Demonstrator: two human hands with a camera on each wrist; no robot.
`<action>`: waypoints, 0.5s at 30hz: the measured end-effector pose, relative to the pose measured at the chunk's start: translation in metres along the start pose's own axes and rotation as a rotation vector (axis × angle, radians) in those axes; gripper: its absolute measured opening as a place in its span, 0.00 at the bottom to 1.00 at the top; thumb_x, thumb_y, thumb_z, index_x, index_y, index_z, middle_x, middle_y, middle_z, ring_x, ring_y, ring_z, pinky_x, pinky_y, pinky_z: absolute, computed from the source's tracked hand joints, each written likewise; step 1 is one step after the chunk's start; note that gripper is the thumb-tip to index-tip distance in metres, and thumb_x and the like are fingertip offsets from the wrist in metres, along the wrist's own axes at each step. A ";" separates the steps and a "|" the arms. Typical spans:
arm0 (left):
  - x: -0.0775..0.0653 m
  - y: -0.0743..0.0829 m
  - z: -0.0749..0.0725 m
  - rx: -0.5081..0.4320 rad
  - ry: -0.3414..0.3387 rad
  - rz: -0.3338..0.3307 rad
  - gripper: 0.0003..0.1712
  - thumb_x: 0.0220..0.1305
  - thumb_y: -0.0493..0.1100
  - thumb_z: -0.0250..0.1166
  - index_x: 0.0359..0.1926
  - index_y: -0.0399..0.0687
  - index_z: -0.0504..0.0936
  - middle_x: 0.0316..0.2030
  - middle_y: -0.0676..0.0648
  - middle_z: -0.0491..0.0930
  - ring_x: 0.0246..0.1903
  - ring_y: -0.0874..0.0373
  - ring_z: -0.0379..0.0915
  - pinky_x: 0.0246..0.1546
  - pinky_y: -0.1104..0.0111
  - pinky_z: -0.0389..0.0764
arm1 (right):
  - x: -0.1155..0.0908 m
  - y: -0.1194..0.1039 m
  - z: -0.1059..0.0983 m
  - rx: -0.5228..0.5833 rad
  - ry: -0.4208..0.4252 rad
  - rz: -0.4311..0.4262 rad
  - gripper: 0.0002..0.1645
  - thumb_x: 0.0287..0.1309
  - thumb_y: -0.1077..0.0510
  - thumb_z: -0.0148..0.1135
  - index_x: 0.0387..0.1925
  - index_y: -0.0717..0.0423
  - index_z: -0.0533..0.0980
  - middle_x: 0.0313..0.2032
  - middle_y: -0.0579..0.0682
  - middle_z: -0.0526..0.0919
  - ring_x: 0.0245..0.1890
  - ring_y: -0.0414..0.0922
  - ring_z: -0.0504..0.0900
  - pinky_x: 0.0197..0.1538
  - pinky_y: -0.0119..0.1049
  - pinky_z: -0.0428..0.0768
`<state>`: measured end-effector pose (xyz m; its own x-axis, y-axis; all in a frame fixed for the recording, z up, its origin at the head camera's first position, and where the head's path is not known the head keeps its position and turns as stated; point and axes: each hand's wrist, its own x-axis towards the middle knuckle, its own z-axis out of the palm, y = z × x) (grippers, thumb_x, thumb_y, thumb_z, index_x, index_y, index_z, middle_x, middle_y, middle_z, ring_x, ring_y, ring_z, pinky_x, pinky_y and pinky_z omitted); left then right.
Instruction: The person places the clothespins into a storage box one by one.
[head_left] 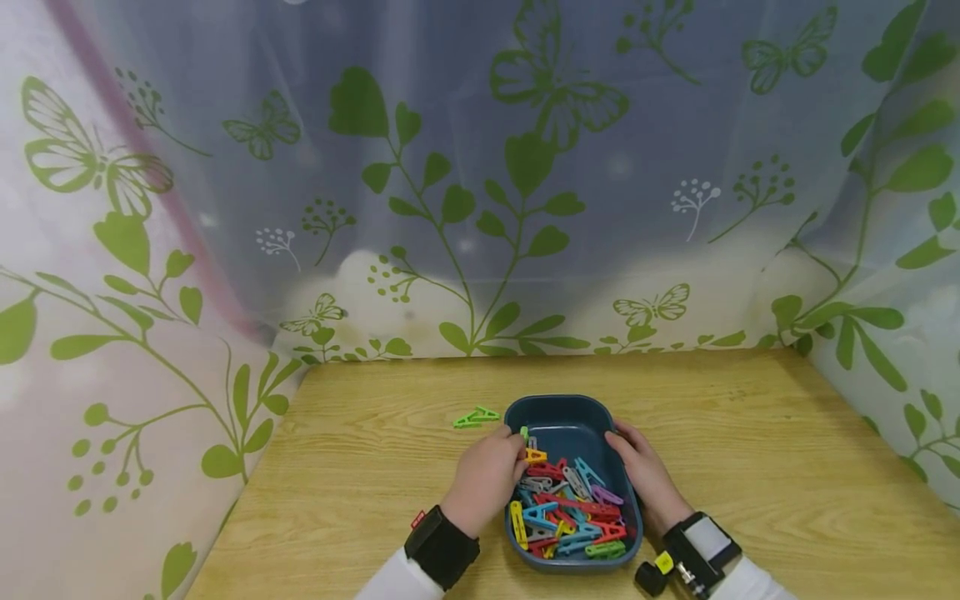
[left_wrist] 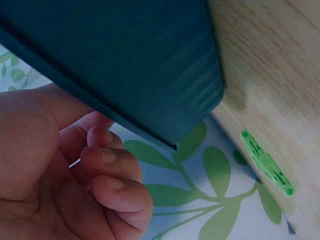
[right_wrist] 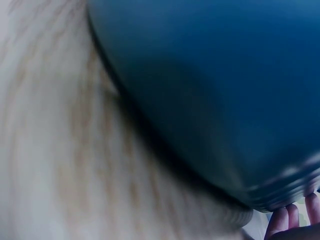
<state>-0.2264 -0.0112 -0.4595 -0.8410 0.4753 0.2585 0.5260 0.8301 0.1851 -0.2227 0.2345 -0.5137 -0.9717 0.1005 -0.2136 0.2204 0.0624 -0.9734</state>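
Observation:
A dark blue plastic basin [head_left: 558, 410] stands on the table, holding a pile of coloured clothespins [head_left: 570, 508], mostly toward its near end. My left hand [head_left: 487, 475] reaches over the left rim, fingers curled in the left wrist view, where the rim hides its thumb tip. A small green clothespin [head_left: 524, 433] pokes out at its fingertips, and an orange clothespin [head_left: 535, 456] lies right beside them. My right hand [head_left: 651, 475] grips the basin's right rim; in the right wrist view its fingers [right_wrist: 280, 220] are at the outer wall.
Bright green clothespin material [head_left: 476, 417] lies on the wooden table [head_left: 360, 467], just left of the basin's far end. A patterned curtain [head_left: 465, 208] with leaves and butterflies surrounds the table at the back and sides.

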 end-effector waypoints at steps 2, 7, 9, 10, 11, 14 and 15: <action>0.000 -0.001 0.002 0.005 -0.004 -0.007 0.09 0.65 0.45 0.73 0.31 0.50 0.82 0.28 0.54 0.72 0.24 0.65 0.68 0.25 0.72 0.70 | 0.000 0.000 0.000 0.008 -0.002 0.001 0.40 0.79 0.43 0.48 0.79 0.59 0.52 0.75 0.65 0.61 0.70 0.60 0.69 0.67 0.50 0.72; 0.000 -0.002 0.006 0.009 -0.010 -0.023 0.10 0.64 0.46 0.74 0.30 0.50 0.82 0.27 0.54 0.72 0.24 0.65 0.67 0.24 0.72 0.69 | 0.001 0.001 0.000 0.007 -0.003 0.004 0.40 0.79 0.42 0.48 0.79 0.59 0.52 0.75 0.65 0.62 0.69 0.59 0.69 0.66 0.48 0.73; -0.001 -0.002 0.006 0.005 -0.011 -0.025 0.10 0.64 0.46 0.74 0.30 0.50 0.82 0.27 0.55 0.72 0.24 0.65 0.67 0.24 0.73 0.69 | 0.001 0.000 0.000 0.003 -0.003 0.005 0.40 0.79 0.42 0.48 0.79 0.58 0.52 0.74 0.65 0.62 0.69 0.59 0.69 0.65 0.47 0.73; 0.000 -0.002 0.006 0.002 -0.013 -0.026 0.10 0.64 0.46 0.74 0.30 0.50 0.82 0.27 0.55 0.72 0.24 0.65 0.67 0.24 0.73 0.69 | 0.001 0.000 0.000 0.001 -0.002 0.005 0.40 0.79 0.42 0.48 0.79 0.59 0.52 0.74 0.65 0.62 0.69 0.59 0.70 0.65 0.47 0.73; 0.000 -0.002 0.006 -0.002 -0.018 -0.030 0.10 0.64 0.46 0.74 0.30 0.50 0.82 0.27 0.55 0.72 0.24 0.65 0.67 0.24 0.73 0.69 | 0.001 0.000 0.000 0.001 -0.002 0.005 0.40 0.79 0.42 0.48 0.79 0.59 0.52 0.74 0.65 0.62 0.69 0.59 0.70 0.64 0.46 0.74; -0.001 -0.002 0.006 -0.009 -0.026 -0.036 0.10 0.64 0.46 0.74 0.30 0.50 0.82 0.27 0.55 0.72 0.24 0.66 0.67 0.24 0.73 0.70 | 0.001 0.001 0.000 0.009 -0.002 0.007 0.40 0.79 0.42 0.48 0.79 0.58 0.52 0.74 0.65 0.62 0.68 0.58 0.70 0.62 0.42 0.75; -0.001 -0.003 0.006 -0.010 -0.029 -0.039 0.10 0.64 0.46 0.74 0.30 0.50 0.83 0.27 0.55 0.73 0.24 0.66 0.68 0.25 0.73 0.70 | 0.001 0.001 0.000 0.010 -0.002 0.007 0.40 0.79 0.42 0.48 0.79 0.58 0.52 0.74 0.65 0.62 0.68 0.58 0.70 0.61 0.41 0.76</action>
<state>-0.2277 -0.0119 -0.4661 -0.8644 0.4507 0.2229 0.4934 0.8456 0.2037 -0.2234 0.2346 -0.5150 -0.9703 0.0991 -0.2206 0.2264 0.0517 -0.9727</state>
